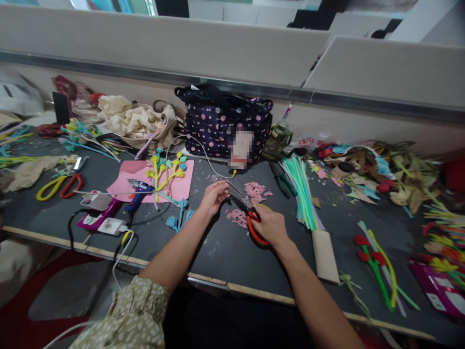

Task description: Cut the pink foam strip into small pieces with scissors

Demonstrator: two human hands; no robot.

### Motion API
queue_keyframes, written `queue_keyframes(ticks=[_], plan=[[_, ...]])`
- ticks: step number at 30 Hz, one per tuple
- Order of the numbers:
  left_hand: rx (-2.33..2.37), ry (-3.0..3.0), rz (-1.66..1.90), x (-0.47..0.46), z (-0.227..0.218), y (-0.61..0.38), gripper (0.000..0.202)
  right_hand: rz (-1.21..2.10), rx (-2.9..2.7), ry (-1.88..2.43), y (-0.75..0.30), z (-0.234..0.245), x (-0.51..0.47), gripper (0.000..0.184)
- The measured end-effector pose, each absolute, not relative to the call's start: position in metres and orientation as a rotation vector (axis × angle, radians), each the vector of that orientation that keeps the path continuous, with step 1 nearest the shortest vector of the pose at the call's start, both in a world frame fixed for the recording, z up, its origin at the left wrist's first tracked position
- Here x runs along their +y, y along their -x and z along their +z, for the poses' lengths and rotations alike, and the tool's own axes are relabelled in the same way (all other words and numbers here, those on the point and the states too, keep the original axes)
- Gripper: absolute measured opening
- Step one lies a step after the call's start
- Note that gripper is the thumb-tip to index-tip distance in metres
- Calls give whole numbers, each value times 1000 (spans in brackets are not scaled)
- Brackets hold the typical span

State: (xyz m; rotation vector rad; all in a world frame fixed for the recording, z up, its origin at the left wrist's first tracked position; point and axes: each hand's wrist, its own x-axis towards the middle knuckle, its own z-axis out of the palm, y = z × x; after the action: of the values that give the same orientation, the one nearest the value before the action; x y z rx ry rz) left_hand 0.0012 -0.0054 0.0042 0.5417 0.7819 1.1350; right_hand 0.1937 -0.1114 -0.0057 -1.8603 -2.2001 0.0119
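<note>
My right hand is closed round the handles of red-handled scissors, whose blades point up and left towards my left hand. The left hand's fingers pinch something small at the blade tips; I cannot make out what it is. Small pink scraps lie on the dark table just beyond and below the scissors. A thin white wire curves from the polka-dot bag towards my left hand.
A dark polka-dot bag stands behind. To the left are a pink sheet with pipe-cleaner flowers, a blue glue gun and yellow and red scissors. To the right are green pipe cleaners, a cardboard tube and red flowers.
</note>
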Motion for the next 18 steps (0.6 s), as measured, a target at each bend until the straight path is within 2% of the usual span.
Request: queue_keyframes(ticks=[18], plan=[[786, -572, 1121, -5, 4, 0, 27, 118, -2214, 1832, -192, -2, -111, 49]])
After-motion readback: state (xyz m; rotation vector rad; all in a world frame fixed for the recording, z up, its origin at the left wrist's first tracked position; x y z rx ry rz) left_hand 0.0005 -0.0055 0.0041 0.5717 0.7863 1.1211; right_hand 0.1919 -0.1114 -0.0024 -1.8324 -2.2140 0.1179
